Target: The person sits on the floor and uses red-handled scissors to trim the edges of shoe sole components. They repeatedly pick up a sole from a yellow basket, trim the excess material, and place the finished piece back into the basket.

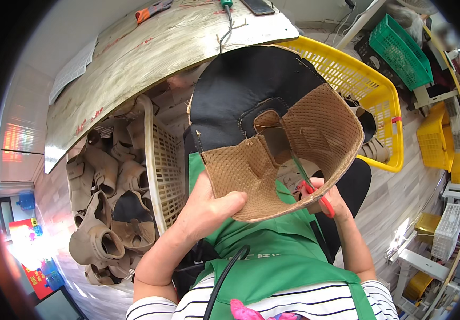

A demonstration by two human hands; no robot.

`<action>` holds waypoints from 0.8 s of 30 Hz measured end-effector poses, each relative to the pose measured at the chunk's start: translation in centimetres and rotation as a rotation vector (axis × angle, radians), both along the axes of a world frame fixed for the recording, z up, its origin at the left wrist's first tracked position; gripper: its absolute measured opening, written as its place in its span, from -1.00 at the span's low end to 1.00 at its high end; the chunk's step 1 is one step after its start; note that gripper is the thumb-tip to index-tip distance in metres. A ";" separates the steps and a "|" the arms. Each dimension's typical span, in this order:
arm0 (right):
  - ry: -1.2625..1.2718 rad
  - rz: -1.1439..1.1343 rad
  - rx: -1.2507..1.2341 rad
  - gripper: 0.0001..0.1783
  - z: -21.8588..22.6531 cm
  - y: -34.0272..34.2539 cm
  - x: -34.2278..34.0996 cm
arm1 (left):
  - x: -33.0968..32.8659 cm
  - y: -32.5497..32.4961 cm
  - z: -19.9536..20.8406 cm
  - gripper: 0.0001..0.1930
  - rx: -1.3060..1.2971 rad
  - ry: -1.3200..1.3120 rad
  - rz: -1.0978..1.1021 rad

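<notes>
A boot upper (224,80), black leather on one side and tan quilted mesh lining on the other, is held spread above my lap. My left hand (214,205) grips the lined edge at the lower left, thumb on the mesh and fingers hidden behind. In my right hand (336,200) is a pair of red-handled scissors (326,206); that hand is beside the upper's lower right edge, partly hidden by it. The scissor blades point up through the upper's opening, close to the lining. A loose thread (272,127) crosses the gap between the lined parts.
A worn table (150,53) stands ahead, bearing a glove (154,10), a dark flat device (258,6) and a green-handled corded tool (226,3). Beige uppers (102,165) are heaped left beside a cream basket (163,165). A yellow basket (395,144) holds more at right; a green crate (400,50) lies beyond.
</notes>
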State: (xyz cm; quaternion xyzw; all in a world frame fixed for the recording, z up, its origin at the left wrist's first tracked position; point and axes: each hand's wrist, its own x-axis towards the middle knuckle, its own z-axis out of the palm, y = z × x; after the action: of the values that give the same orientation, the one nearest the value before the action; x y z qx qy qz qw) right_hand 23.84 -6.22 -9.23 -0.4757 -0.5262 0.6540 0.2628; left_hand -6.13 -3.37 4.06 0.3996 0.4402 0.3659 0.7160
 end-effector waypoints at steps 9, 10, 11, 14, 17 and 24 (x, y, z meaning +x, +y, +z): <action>0.295 -0.209 -0.384 -0.71 -0.3 0.7 -1.7 | 0.0 -0.2 -0.6 -0.59 0.018 0.016 0.002; 0.361 -0.307 -0.550 -0.63 -1.7 1.1 -1.4 | 0.1 -0.2 -0.5 -0.59 0.023 0.022 -0.015; 0.355 -0.267 -0.483 -0.67 -1.8 1.2 -1.8 | 0.1 -0.2 -0.4 -0.59 0.027 0.028 -0.023; 0.332 -0.091 -0.201 -0.83 -0.4 1.1 -2.1 | 0.3 -0.3 0.1 -0.59 0.024 0.029 0.002; 0.450 -0.044 -0.099 -0.83 0.0 0.5 -2.3 | 0.3 -0.2 0.4 -0.58 -0.009 0.030 0.006; 0.298 -0.108 -0.147 -0.79 1.1 0.5 -3.4 | 0.3 -0.1 -0.8 -0.57 -0.002 -0.018 0.008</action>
State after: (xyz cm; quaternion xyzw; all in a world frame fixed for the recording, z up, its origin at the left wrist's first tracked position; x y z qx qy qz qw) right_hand 20.44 -5.68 -8.08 -0.4191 -0.4058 0.7389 0.3371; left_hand -5.84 -3.50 3.28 0.3937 0.4356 0.3717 0.7191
